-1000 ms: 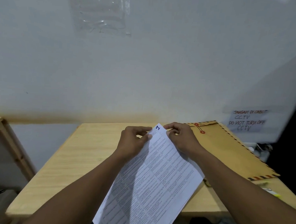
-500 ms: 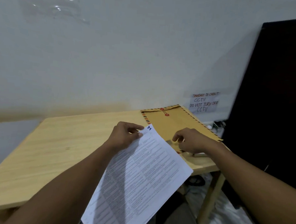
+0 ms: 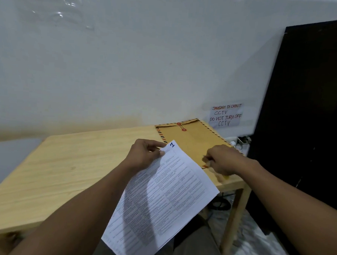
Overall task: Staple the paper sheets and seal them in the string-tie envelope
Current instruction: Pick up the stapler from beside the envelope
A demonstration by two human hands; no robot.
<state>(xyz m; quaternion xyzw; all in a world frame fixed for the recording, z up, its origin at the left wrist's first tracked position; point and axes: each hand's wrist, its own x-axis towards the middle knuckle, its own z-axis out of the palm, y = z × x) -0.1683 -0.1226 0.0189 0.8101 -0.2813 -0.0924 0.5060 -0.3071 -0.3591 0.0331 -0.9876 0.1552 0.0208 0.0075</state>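
Note:
My left hand [image 3: 144, 153] pinches the top corner of the printed paper sheets [image 3: 170, 195], marked with a blue "1", and holds them tilted over the table's near edge. The brown string-tie envelope [image 3: 192, 138], with striped borders and two red buttons, lies flat at the table's far right. My right hand [image 3: 224, 159] rests on the envelope's near corner. Its fingers curl over something small and pale at the table edge, mostly hidden. No stapler can be made out.
The light wooden table [image 3: 73, 171] stands against a white wall. A handwritten CCTV notice [image 3: 226, 114] is taped to the wall. A tall dark panel [image 3: 305, 115] stands on the right, with cables [image 3: 241, 141] beside it.
My right hand has let go of the sheets and moved right onto the envelope's near corner. The left hand keeps the sheets. The view has swung to the right.

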